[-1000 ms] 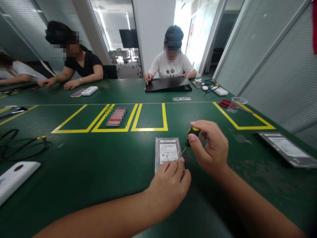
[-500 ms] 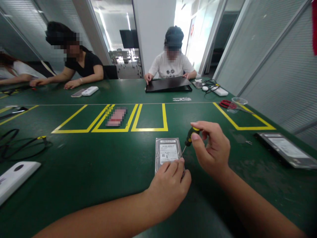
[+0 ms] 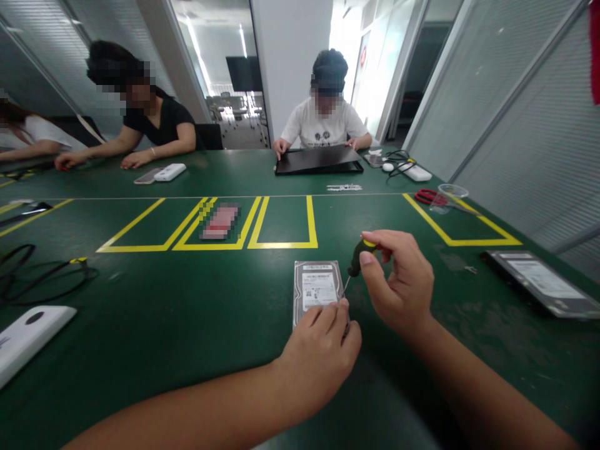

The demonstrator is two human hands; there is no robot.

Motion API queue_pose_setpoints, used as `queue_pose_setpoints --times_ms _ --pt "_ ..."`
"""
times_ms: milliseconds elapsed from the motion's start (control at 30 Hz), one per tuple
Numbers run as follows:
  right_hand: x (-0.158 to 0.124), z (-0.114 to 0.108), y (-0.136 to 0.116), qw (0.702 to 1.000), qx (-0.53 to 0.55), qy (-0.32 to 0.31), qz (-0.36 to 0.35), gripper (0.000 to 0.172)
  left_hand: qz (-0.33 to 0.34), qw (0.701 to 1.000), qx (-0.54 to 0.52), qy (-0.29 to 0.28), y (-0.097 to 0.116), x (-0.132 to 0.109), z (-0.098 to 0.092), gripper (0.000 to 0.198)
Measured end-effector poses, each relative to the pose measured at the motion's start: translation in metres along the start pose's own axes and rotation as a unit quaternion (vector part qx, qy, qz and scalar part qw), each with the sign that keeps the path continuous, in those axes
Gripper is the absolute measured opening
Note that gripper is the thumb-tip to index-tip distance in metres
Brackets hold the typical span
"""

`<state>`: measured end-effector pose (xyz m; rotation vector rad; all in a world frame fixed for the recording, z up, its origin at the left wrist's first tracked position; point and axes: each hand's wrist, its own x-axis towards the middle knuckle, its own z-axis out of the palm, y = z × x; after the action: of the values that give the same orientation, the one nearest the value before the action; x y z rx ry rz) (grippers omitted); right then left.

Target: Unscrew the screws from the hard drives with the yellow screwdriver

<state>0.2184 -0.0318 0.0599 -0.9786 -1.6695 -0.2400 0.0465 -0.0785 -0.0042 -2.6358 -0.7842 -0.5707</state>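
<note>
The green tabletop (image 3: pixel 187 300) is marked with yellow tape boxes (image 3: pixel 281 244) across its middle. At the far edge another person rests both hands on a black laptop (image 3: pixel 319 159). A second drive (image 3: pixel 539 281) lies by the right edge, and a white device (image 3: pixel 28 337) by the left.

Close to the near edge, a little right of centre, a hard drive (image 3: pixel 317 287) lies flat with its label up. The left hand (image 3: pixel 319 356) covers the drive's near end. Its grip is loose, with bent fingers laid on top rather than clamped round the case. The right hand (image 3: pixel 398 287) hovers just beside the drive's right side, its grip pinching the black-and-yellow handle of a small screwdriver (image 3: pixel 357 259) between thumb and fingertips. The shaft slants down to the drive's right edge; the tip is too small to place exactly.

To do this well, the shaft wants to stand straighter over the screw, with the left hand pressing down so the case cannot slide, and the turning done by the fingertips only.
</note>
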Motion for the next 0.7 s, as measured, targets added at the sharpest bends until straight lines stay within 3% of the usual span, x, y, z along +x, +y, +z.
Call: queue_pose_setpoints --times_ms 700 --pt "-0.0004 0.0006 0.0011 1.0 -0.019 0.009 -0.021 0.027 -0.001 1.0 0.0 -0.002 -0.0004 0.0009 0.0001 0.027"
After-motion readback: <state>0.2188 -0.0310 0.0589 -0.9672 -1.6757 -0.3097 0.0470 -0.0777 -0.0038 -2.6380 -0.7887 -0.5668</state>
